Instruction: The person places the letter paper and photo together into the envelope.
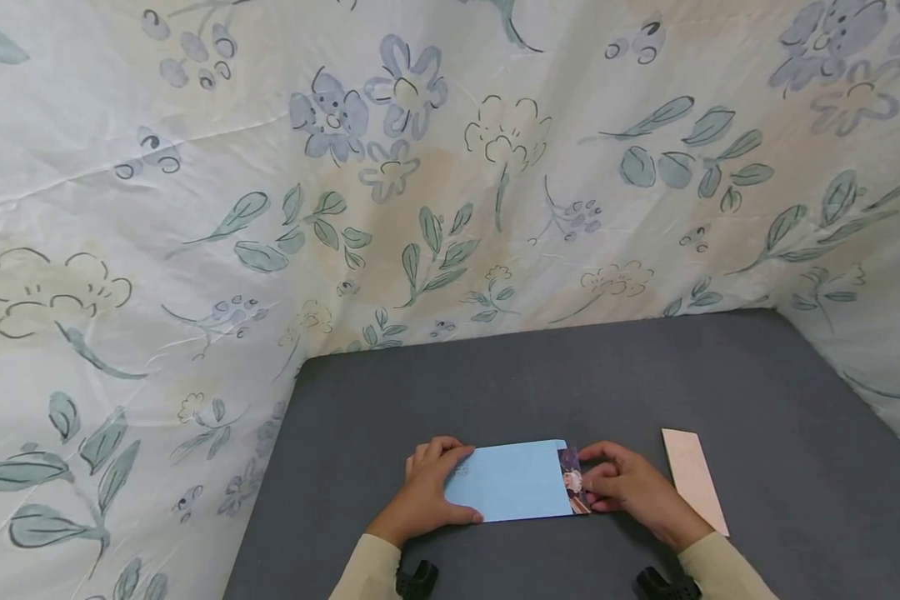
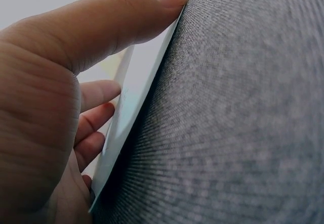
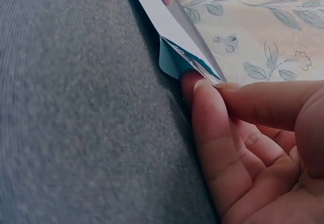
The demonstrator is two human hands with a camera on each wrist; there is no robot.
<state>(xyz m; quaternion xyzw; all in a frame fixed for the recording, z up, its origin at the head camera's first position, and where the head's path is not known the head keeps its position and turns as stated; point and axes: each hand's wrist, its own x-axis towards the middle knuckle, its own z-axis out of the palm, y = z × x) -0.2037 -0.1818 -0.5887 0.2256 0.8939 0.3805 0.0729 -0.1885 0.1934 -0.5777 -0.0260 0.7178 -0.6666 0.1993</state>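
A light blue envelope (image 1: 506,482) lies on the dark grey table, its open end to the right. My left hand (image 1: 427,487) holds its left end, thumb on the near edge and fingers toward the far edge. From the open end sticks a strip of a printed picture card (image 1: 572,481), purple and brown; the rest is hidden inside. My right hand (image 1: 633,487) pinches the card's outer end between thumb and fingers. In the right wrist view the fingertips meet at the envelope's mouth, beside its blue flap (image 3: 171,62). The left wrist view shows the thumb (image 2: 126,19) along the edge.
A pale pink, narrow rectangular piece (image 1: 696,479) lies on the table (image 1: 540,383), right of my right hand and partly behind its wrist. A floral cloth (image 1: 450,167) hangs behind and beside the table. Black wrist devices (image 1: 417,579) sit at both cuffs.
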